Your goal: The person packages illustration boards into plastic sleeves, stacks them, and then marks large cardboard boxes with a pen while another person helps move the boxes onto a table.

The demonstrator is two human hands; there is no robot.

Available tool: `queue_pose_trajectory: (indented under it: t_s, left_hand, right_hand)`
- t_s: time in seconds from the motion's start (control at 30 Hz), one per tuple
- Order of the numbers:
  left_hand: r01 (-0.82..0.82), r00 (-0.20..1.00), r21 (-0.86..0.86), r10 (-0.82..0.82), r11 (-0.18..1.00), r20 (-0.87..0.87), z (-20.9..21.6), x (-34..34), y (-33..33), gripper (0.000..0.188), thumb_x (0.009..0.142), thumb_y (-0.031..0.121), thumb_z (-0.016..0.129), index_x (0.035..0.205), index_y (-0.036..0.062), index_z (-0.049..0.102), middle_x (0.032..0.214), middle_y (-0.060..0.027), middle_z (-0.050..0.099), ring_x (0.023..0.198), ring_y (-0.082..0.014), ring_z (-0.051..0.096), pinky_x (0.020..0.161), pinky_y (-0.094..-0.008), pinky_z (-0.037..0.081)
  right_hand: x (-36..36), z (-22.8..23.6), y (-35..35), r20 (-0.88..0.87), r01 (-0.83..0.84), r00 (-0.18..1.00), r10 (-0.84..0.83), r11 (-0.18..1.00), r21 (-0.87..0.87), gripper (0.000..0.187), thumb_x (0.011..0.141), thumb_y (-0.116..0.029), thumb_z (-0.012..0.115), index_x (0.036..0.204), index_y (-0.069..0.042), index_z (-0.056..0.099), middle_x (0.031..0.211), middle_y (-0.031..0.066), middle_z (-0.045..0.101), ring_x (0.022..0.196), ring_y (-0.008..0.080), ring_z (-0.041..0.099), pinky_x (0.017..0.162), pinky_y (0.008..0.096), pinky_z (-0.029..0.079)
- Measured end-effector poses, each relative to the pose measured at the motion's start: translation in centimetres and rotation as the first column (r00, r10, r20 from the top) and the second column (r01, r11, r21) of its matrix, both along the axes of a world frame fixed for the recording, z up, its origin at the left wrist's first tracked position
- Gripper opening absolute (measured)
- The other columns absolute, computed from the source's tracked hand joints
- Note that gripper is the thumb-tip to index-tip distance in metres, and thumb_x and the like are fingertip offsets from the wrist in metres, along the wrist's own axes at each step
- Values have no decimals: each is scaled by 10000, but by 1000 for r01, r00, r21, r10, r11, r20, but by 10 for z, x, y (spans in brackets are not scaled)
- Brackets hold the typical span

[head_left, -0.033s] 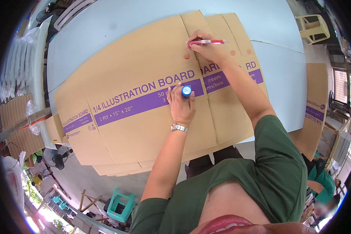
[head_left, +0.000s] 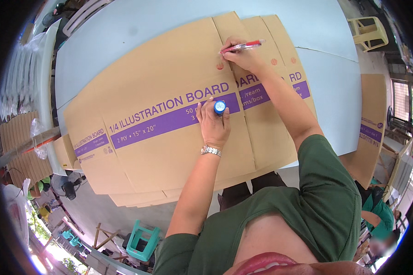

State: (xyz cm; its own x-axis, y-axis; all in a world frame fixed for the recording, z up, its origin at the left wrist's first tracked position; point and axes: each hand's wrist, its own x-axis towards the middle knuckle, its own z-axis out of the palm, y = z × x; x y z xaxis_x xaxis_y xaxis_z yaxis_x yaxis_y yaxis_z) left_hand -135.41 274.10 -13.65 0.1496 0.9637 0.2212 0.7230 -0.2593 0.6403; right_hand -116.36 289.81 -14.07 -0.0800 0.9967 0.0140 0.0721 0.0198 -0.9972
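Flattened cardboard boxes (head_left: 170,59) with purple print lie overlapping on the pale blue table. My right hand (head_left: 238,52) is closed around a clear pen with red parts (head_left: 248,45), its tip at the top board beside the fold. Just below the tip is a small round red mark (head_left: 220,66); two similar marks show on the boards to the right. My left hand (head_left: 212,120) rests on the purple band, thumb and fingers around a small blue cylinder with a pale round top (head_left: 220,107), which looks like a stamp. Its underside is hidden.
Pale blue table surface (head_left: 328,87) extends behind and right of the boards. A folded cardboard box (head_left: 371,128) leans at the right edge. Stools (head_left: 142,240) stand on the floor at lower left and upper right. Another person in green (head_left: 383,217) is at lower right.
The back end of the pen has swung slightly up and left, so the pen slants more. My left hand and the boards have stayed in place.
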Motion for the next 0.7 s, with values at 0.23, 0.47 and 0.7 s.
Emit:
queue_pose_trajectory:
  t_s: [0.23, 0.47, 0.7]
  left_hand:
    - [19, 999, 12, -18, 1000, -38, 2, -1, 0, 350, 911, 309, 579, 1116, 63, 438, 1111, -111, 549, 1220, -291, 465, 1114, -507, 220]
    - [58, 996, -4, -58, 998, -70, 2, -1, 1, 415, 892, 276, 598, 1182, 32, 429, 1205, -178, 535, 1191, -326, 461, 1106, -502, 228]
    - [36, 997, -9, -37, 999, -67, 3, -1, 1, 350, 907, 306, 578, 1119, 62, 443, 1128, -120, 548, 1210, -297, 466, 1108, -507, 224]
  right_hand:
    - [-11, 11, -5, -48, -157, 987, 155, 987, -37, 49, 785, 12, 601, 775, 10, 553, 705, 78, 645, 675, 151, 654, 636, 277, 512]
    - [-7, 2, -4, -54, -145, 988, 145, 989, 10, 69, 787, 33, 589, 753, 14, 532, 691, 97, 654, 644, 164, 662, 608, 279, 525]
    - [-7, 11, -6, -41, -157, 987, 154, 983, -93, 68, 815, 6, 587, 874, 9, 553, 734, 86, 656, 709, 150, 658, 660, 268, 514]
